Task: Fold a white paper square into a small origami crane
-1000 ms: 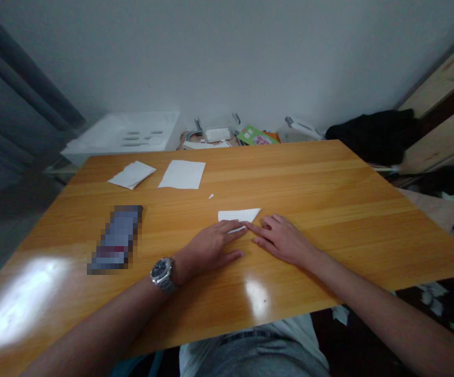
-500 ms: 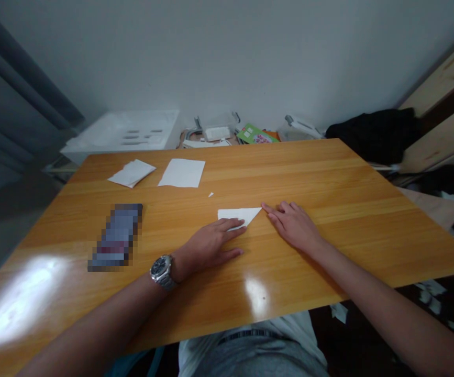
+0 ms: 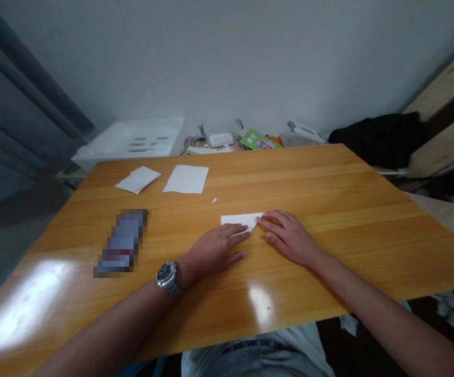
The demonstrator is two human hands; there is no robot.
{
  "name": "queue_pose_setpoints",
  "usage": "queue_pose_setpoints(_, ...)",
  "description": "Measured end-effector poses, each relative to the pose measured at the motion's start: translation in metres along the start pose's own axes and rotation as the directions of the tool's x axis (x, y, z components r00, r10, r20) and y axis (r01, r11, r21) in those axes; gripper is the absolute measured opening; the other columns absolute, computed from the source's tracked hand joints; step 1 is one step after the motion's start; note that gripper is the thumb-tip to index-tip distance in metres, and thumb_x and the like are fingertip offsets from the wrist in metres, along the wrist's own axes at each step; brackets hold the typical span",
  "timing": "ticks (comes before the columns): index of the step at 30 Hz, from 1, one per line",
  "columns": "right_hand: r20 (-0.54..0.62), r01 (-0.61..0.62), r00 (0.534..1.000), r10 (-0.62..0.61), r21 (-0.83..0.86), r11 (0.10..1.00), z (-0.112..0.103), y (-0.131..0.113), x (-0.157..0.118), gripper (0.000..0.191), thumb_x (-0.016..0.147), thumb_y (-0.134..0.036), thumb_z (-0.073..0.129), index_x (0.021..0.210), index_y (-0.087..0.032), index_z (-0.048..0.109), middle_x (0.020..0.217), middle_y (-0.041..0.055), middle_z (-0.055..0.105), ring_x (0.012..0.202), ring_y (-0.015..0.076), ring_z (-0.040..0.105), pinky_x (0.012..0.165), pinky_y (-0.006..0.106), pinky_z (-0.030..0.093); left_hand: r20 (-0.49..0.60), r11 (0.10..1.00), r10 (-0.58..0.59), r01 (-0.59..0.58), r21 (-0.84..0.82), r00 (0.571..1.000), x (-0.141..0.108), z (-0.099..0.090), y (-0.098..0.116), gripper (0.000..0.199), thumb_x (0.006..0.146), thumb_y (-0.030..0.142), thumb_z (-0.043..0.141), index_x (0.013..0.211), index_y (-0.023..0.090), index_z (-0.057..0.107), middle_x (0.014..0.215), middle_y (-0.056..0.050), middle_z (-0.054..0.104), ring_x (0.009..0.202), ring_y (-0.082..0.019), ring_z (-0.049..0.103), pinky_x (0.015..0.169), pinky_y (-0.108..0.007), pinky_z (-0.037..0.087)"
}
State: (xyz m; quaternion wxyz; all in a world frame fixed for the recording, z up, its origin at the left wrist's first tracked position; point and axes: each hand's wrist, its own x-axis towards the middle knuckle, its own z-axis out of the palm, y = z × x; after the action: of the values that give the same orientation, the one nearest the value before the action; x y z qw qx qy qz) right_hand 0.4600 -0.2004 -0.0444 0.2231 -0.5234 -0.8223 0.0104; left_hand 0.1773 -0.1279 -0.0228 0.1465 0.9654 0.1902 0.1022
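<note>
Just now, the right hand [image 3: 291, 240] has changed its place: half a second ago one finger was out at the sharp tip of the small folded white paper [image 3: 236, 219], and now its fingertips lie over that right end. The left hand [image 3: 213, 247] has stayed on the near edge of the paper, laid flat with its fingers a little apart and its thumb out wide on the wood. The right hand is a bit curled, and I cannot tell if its finger and thumb pinch the paper or only press on it. So both hands now touch the paper, which seems to help keep it still and flat. It lies near the middle of the shiny wooden table [image 3: 309, 183]. A tiny white scrap [image 3: 214, 200] sits just past it, and farther back are a flat white sheet [image 3: 187, 179] and some folded papers [image 3: 138, 179]. A blurred dark thing like a phone [image 3: 122, 241] lies to the left. Behind the table are a big white tray [image 3: 124, 140], a green booklet [image 3: 258, 140], a heap of black cloth [image 3: 376, 136] and a plain wall [image 3: 227, 63].
</note>
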Motion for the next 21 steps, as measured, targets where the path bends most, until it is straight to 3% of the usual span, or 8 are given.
queue_pose_setpoints(7, 0.075, -0.023, 0.997, 0.025, -0.030, 0.999, 0.004, 0.004, 0.001, 0.045, 0.107, -0.041, 0.044, 0.148, -0.025, 0.058, 0.149, 0.0125, 0.057, 0.138, 0.0296, 0.051, 0.115, 0.053, 0.044, -0.023, 0.998, 0.014, -0.013, 0.061, 1.000, 0.007, 0.003, 0.003, 0.056, 0.104, 0.046, 0.051, 0.151, 0.017, 0.047, 0.148, -0.012, 0.057, 0.134, -0.027, 0.055, 0.117, -0.044, 0.045)
queue_pose_setpoints(12, 0.086, -0.030, 0.996, 0.031, -0.023, 0.999, 0.001, 0.002, 0.002, 0.044, 0.107, -0.041, 0.044, 0.147, -0.028, 0.058, 0.148, 0.0122, 0.057, 0.137, 0.0292, 0.052, 0.114, 0.053, 0.045, -0.039, 0.995, 0.004, 0.000, 0.102, 0.999, 0.008, 0.005, 0.001, 0.055, 0.103, 0.050, 0.052, 0.151, 0.022, 0.049, 0.161, -0.012, 0.043, 0.149, -0.030, 0.040, 0.124, -0.051, 0.035)
queue_pose_setpoints(21, 0.019, -0.124, 0.992, 0.123, 0.159, 0.979, -0.007, 0.001, 0.002, 0.045, 0.107, -0.043, 0.044, 0.146, -0.026, 0.059, 0.139, 0.0143, 0.060, 0.129, 0.0286, 0.058, 0.110, 0.050, 0.050, -0.002, 0.999, -0.032, 0.032, 0.024, 0.999, 0.007, 0.004, -0.002, 0.058, 0.104, 0.053, 0.049, 0.154, 0.023, 0.046, 0.163, -0.012, 0.041, 0.151, -0.028, 0.040, 0.124, -0.048, 0.037)
